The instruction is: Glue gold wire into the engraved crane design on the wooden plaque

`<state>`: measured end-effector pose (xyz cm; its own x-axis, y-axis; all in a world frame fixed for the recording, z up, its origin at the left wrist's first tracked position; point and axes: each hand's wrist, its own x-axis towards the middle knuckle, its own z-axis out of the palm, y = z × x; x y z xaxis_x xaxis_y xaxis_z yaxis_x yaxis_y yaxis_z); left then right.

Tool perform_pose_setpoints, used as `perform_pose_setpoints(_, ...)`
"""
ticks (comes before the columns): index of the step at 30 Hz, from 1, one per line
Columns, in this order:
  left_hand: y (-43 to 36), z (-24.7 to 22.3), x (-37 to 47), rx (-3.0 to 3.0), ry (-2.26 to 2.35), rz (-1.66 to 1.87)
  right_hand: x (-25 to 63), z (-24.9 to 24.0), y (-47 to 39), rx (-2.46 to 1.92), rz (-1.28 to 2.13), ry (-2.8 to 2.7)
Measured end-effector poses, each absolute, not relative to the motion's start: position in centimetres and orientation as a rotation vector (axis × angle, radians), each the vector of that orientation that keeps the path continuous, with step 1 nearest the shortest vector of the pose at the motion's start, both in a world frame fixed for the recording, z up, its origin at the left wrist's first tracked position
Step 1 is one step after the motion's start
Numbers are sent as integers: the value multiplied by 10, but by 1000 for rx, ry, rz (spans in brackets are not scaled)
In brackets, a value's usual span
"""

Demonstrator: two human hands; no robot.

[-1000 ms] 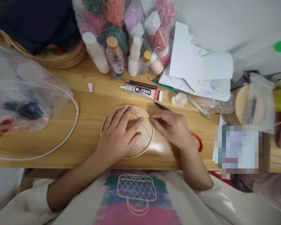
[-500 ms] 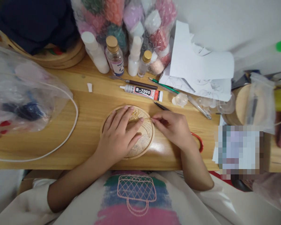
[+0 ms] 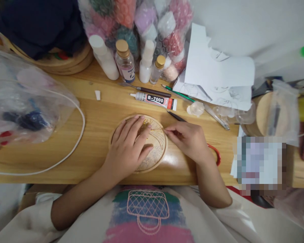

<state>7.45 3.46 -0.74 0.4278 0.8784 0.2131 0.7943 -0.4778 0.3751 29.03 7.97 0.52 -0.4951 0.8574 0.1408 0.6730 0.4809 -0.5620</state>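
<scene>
A round wooden disc (image 3: 155,160) with fine printed line drawings lies flat on the table before me. My left hand (image 3: 126,145) rests across its left and middle part, palm down with fingers spread, hiding much of the surface. Shaped gold wire (image 3: 143,126) shows between and beyond its fingers. At the disc's right edge, my right hand (image 3: 187,136) pinches the end of a thin gold wire strand (image 3: 157,129) between thumb and forefinger. The strand stretches left to my left index fingertip. Black tweezers (image 3: 176,116) lie just behind my right hand, partly covered by it.
Behind the disc lie a B-7000 glue tube (image 3: 154,99), a dark-handled tool (image 3: 154,91) and a green pencil (image 3: 177,92). Several bottles (image 3: 125,64) stand farther back. A red curved handle (image 3: 217,154) lies right of my wrist; a white cable (image 3: 82,131) loops at left.
My left index fingertip has drawn slightly left, and more of the gold wire shows. My right hand keeps its pinch in nearly the same place.
</scene>
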Motion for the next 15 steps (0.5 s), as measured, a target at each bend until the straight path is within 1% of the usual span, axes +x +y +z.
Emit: perform_pose_setpoints(15,34,-8,74,2444,1448,594,291,6,78,-1220,530,-2399)
